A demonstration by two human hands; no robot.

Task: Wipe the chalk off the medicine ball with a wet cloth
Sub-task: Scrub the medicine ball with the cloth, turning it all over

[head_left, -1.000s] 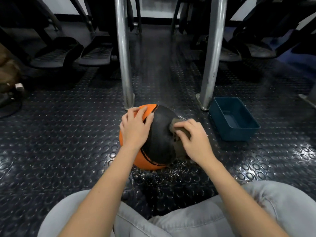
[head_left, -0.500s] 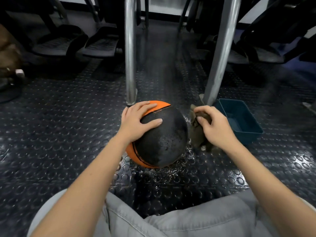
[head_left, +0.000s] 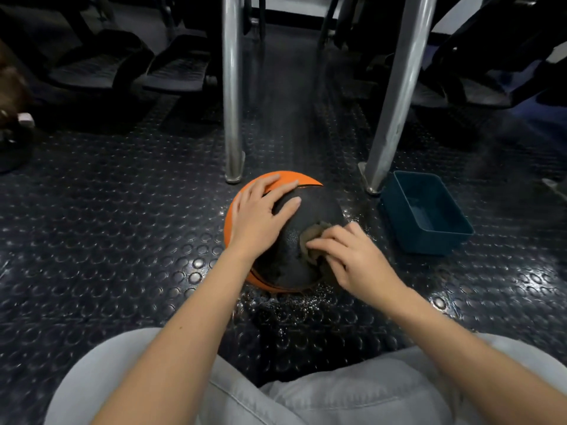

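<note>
An orange and black medicine ball (head_left: 319, 210) sits on the studded rubber floor in front of my knees. My left hand (head_left: 260, 213) rests flat on its upper left side, fingers spread across the orange and black seam. My right hand (head_left: 352, 259) presses a wet brownish cloth (head_left: 313, 240) against the ball's black near-right face, fingers curled over the cloth. Most of the cloth is hidden under that hand. The black panel looks wet and mottled.
A teal plastic tub (head_left: 426, 213) stands on the floor right of the ball. Two metal legs (head_left: 231, 96) (head_left: 392, 96) rise just behind the ball. Water drops (head_left: 294, 302) speckle the floor under it. Black machine pedals (head_left: 171, 69) lie farther back left.
My right hand has brought the cloth from beside the ball's right side back onto its black face. My left hand stays on top of the ball.
</note>
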